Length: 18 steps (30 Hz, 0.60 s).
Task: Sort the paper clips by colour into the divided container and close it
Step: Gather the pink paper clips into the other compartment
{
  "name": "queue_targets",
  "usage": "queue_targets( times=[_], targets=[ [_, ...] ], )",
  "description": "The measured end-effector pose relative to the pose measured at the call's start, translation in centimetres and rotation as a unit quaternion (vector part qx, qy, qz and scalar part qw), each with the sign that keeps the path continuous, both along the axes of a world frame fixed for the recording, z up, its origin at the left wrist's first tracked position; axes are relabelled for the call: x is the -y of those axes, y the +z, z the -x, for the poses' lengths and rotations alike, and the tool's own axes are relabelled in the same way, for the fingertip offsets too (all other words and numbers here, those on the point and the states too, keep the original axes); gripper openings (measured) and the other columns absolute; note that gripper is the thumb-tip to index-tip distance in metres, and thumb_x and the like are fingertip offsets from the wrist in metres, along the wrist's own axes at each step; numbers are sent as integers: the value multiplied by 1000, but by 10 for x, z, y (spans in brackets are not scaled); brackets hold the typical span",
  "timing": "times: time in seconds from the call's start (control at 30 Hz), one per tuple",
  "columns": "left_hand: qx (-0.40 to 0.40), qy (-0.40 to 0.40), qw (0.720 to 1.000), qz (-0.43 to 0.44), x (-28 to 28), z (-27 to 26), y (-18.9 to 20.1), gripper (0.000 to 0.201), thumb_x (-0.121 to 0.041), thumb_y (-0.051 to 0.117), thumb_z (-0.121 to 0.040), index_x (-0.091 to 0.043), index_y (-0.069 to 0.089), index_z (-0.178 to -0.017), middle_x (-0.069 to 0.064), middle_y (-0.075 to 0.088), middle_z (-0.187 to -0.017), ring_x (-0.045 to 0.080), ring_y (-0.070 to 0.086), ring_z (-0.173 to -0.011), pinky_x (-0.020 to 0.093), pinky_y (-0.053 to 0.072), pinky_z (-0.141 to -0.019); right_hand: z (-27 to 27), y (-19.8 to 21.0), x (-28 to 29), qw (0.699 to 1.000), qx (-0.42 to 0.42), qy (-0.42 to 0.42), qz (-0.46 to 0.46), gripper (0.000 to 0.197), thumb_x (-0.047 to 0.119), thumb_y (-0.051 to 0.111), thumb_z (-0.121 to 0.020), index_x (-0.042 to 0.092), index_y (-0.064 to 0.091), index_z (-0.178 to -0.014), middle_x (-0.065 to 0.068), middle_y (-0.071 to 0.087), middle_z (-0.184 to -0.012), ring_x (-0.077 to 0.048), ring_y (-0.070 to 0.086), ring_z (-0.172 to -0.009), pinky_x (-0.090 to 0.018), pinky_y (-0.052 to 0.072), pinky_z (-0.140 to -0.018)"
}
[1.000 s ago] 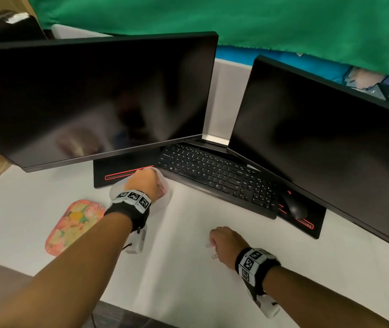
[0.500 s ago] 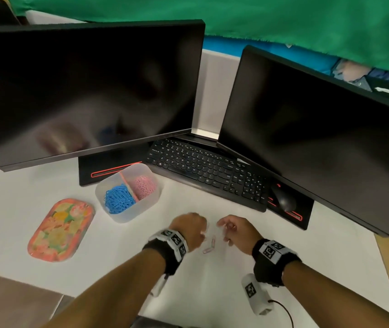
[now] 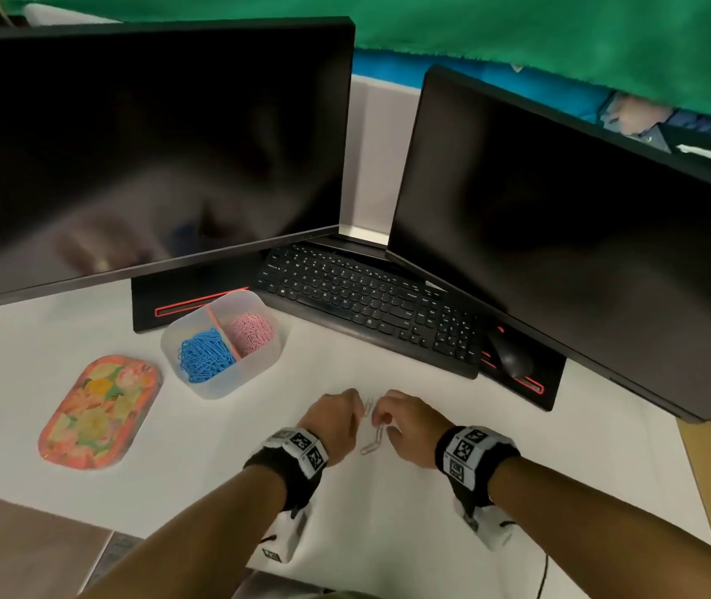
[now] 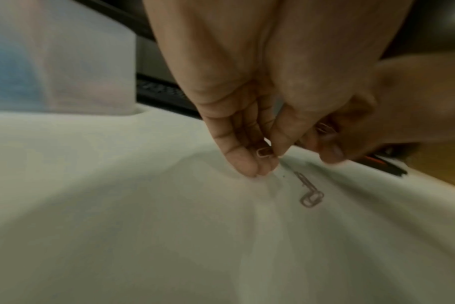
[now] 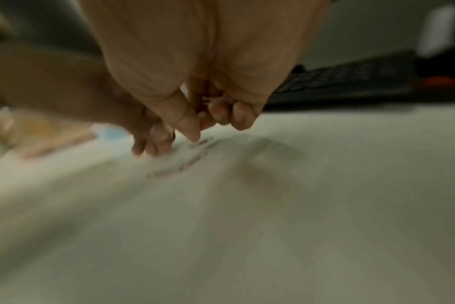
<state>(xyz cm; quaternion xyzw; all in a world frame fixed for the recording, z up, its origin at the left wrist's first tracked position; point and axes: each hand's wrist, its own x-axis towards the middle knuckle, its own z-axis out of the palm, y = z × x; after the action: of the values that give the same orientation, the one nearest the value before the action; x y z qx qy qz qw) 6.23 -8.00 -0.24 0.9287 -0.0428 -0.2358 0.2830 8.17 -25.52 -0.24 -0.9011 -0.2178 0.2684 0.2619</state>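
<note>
Left hand [image 3: 336,419] pinches a pink clip [image 4: 264,153]; right hand [image 3: 409,425] curled, its contents blurred. Bare table [image 3: 388,533] lies nearer; the container [image 3: 219,339] stands far-left.

- Left hand [image 3: 336,419] is bare; the forearm has no sleeve.
- Left wristband [image 3: 291,458] is black, wrapped by a white band of square black-and-white coded markers.
- A white camera block [image 3: 284,540] with a marker hangs under the left wrist.
- Right hand [image 3: 412,428] is bare, with a matching black wristband [image 3: 472,458] and markers.
- A white camera unit [image 3: 494,531] sits below the right wrist, trailing a thin black cable [image 3: 544,570].
</note>
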Motion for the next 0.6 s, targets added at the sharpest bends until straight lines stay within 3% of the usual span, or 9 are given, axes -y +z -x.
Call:
queue_targets(
  times=[0.1, 0.2, 0.33, 0.47, 0.6],
  targets=[
    [-64, 98, 988, 105, -9, 2, -6, 24, -6, 41, -86, -22, 50, -102, 5, 68, -89, 19, 62, -75, 29, 53, -72, 0, -6, 3, 996, 25, 84, 8, 29, 2, 49, -88, 14, 58, -112, 0, 53, -114, -17, 56, -99, -26, 47, -89],
    [-118, 163, 967, 158, -7, 2, -10, 22, -9, 40, -85, -25, 54, -91, 1, 61, -85, 19, 57, -74, 32, 49, -69, -1, -8, 3, 991, 35, 125, -1, 29, 4, 51, -88, 13, 59, -114, -2, 56, -115, -17, 55, -102, -26, 47, -91],
    [-66, 75, 994, 48, 7, 6, -7, 13, -26, 50, -88, -18, 59, -93, -1, 60, -89, 19, 59, -85, 21, 43, -67, -2, -12, 4, 989, 46, 142, 0, 18, 11, 51, -88, 21, 59, -100, 0, 59, -104, -19, 57, -93, -33, 50, -85],
    [-6, -53, 998, -44, 19, 12, -19, 23, -29, 52, -90, -18, 59, -108, 1, 56, -106, 21, 61, -97, 31, 51, -84, 2, -12, 5, 992, 35, 110, 42, 15, 10, 49, -89, 21, 55, -96, -1, 57, -102, -22, 58, -89, -37, 52, -81],
    [24, -76, 994, -80, 24, 11, -19, 21, -24, 47, -95, -14, 58, -110, 4, 55, -109, 24, 62, -95, 33, 52, -83, 6, -13, 8, 993, 33, 79, 79, 22, 1, 47, -86, 15, 53, -102, -5, 52, -106, -25, 57, -91, -33, 49, -79]
  ],
)
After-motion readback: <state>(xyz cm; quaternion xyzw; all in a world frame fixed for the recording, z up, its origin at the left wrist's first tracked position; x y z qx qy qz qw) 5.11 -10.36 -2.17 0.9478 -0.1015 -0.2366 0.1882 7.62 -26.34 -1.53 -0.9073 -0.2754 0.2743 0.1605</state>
